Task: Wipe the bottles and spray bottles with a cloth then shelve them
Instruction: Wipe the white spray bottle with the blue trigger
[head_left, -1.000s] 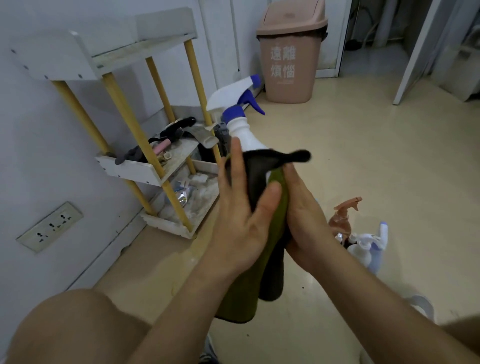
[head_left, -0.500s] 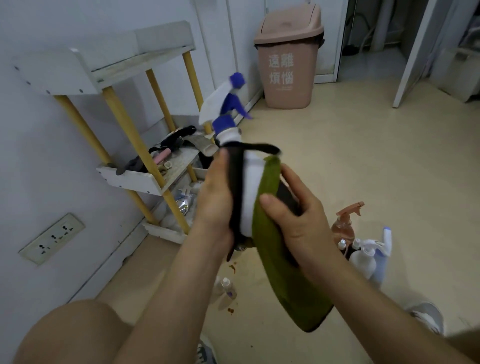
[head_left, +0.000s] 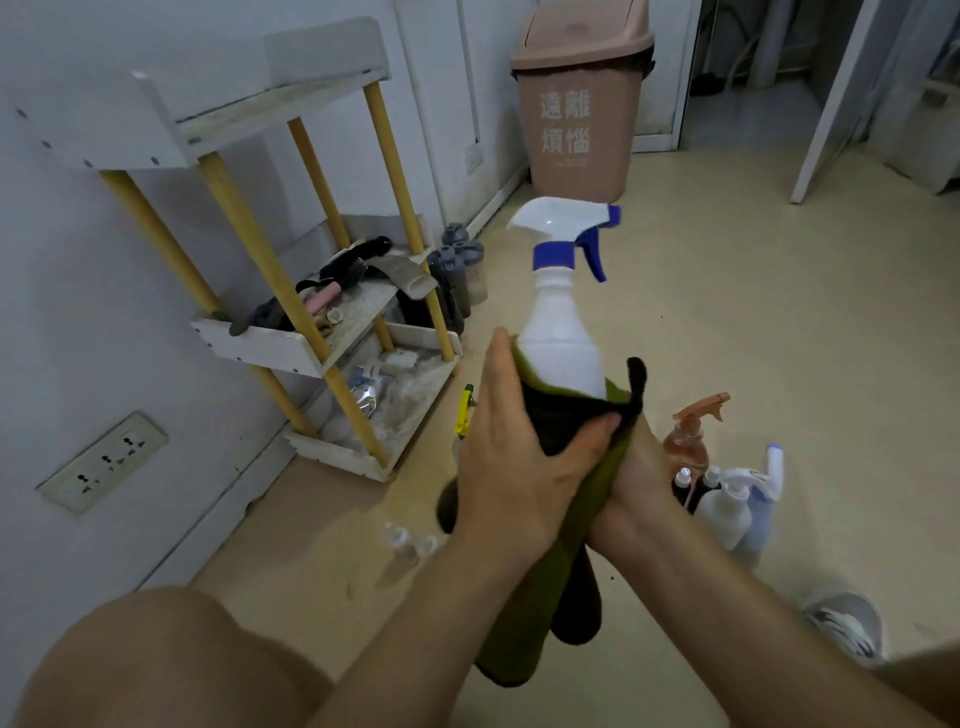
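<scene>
Floor (head_left: 727, 338) and shelf (head_left: 249, 228). The pale floor carried a three-tier shelf against the wall, a pink bin (head_left: 579, 104) farther back, and grey bottles (head_left: 462, 270) just beside the shelf's far leg. A bottle cluster (head_left: 727, 512), including an amber sprayer (head_left: 688, 441), stood at right. Small clear bottles (head_left: 410, 543) and a yellow object (head_left: 464, 415) were near the shelf. The middle tier (head_left: 270, 353) held dark cloths (head_left: 343, 270); the bottom tier (head_left: 337, 454) held crumpled wrappers (head_left: 374, 389).
</scene>
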